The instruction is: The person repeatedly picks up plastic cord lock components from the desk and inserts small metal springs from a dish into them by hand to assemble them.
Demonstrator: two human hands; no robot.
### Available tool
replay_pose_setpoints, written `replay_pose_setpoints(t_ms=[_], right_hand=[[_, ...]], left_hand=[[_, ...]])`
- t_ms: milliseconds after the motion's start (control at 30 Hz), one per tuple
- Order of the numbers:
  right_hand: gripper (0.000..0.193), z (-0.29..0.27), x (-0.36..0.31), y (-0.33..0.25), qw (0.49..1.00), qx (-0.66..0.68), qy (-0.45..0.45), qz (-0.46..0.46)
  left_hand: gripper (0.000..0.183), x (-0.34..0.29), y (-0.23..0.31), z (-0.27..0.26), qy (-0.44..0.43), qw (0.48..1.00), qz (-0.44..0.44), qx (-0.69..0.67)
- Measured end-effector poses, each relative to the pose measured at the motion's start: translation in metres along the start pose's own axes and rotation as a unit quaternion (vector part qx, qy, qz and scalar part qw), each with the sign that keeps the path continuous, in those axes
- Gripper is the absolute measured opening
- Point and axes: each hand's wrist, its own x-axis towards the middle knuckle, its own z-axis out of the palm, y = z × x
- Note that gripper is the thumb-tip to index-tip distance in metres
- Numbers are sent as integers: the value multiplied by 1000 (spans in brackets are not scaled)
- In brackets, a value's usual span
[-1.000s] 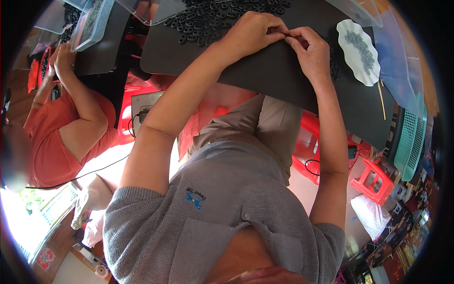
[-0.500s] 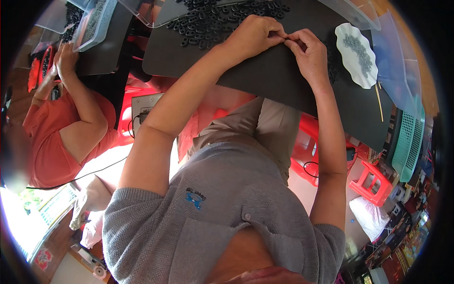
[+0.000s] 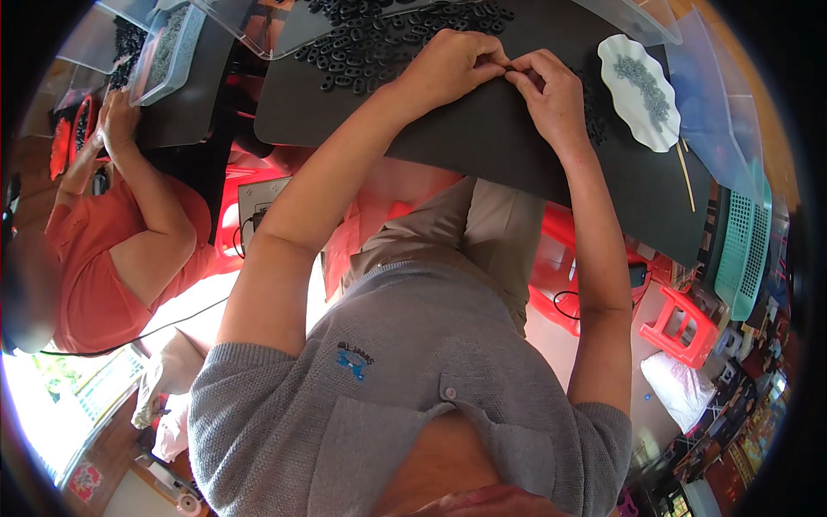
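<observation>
Both my hands meet over the black table [image 3: 482, 138], fingertip to fingertip. My left hand [image 3: 452, 67] pinches with thumb and forefinger. My right hand [image 3: 551, 93] pinches against it from the other side. Something small and dark shows between the fingertips, mostly hidden by them. Beyond my left hand spreads a pile of black oval pieces with holes [image 3: 357, 56]. Several smaller black bits [image 3: 594, 121] lie just right of my right hand. Farther right, a white wavy-edged dish [image 3: 633, 108] holds small translucent grey pieces [image 3: 644, 82].
A thin wooden stick [image 3: 687, 177] lies below the dish. Clear plastic bins [image 3: 715, 103] stand at the right, above a teal basket [image 3: 743, 250]. Red stools [image 3: 680, 327] are on the floor. At left, a person in red [image 3: 129, 250] works beside a bin of grey pieces [image 3: 172, 52].
The whole view has shifted slightly, so the dish and table sit a little farther left and higher. My hands stay pinched together, with the dark item a bit more visible.
</observation>
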Motion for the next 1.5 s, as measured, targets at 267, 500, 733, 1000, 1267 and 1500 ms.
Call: replay_pose_setpoints(t_ms=[267,500,733,1000,1267,1500], right_hand=[[22,2,-2,-2,999,35,-12,35],[24,6,-6,3,998,-52,-16,-27],[27,7,-7,1,992,-96,-11,-82],[22,-2,-4,10,996,80,-30,41],[13,2,-4,10,998,55,3,33],[11,3,-5,7,999,48,6,18]], left_hand=[[14,-2,6,-1,12,999,-51,-6],[13,-3,5,-1,30,999,3,-29],[12,-3,2,1,37,998,48,-20],[12,-2,-3,2,38,998,47,-26],[12,1,7,-6,3,998,-2,-64],[12,0,1,-2,8,997,-24,-72]])
